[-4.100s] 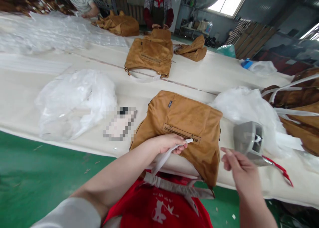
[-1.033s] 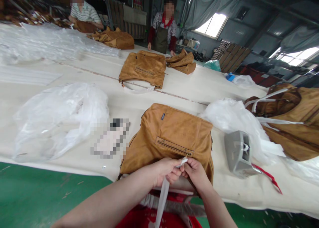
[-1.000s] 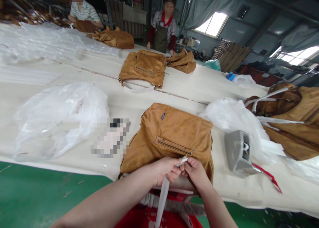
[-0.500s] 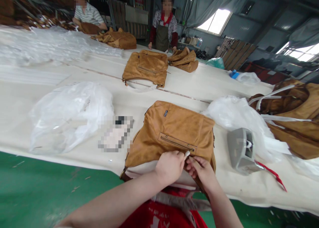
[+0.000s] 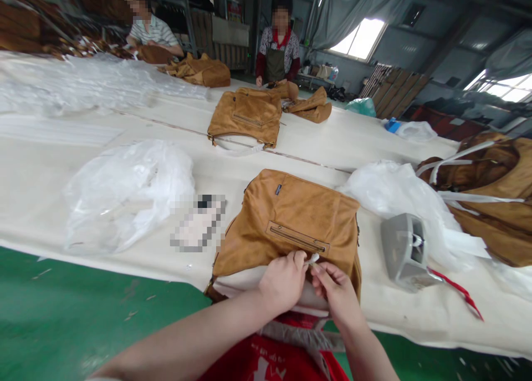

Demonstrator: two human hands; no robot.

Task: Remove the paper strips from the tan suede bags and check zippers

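A tan suede bag (image 5: 291,220) with a front zip pocket lies at the near edge of the long cream table (image 5: 332,142). My left hand (image 5: 285,278) is closed around a white paper-wrapped strap (image 5: 312,258) at the bag's near edge. My right hand (image 5: 336,289) pinches the same strap's end, fingertips touching the left hand. Most of the strap is hidden under my hands.
A grey tape dispenser (image 5: 405,250) with a red cord sits right of the bag. Crumpled clear plastic (image 5: 124,189) lies left, more white plastic (image 5: 394,192) right. More tan bags (image 5: 494,198), (image 5: 247,115) lie around. Two people (image 5: 276,42) work at the far side.
The long white strap that hung down from my left hand has been gathered up. Both hands now meet at the bag's near edge, and the view has shifted slightly.
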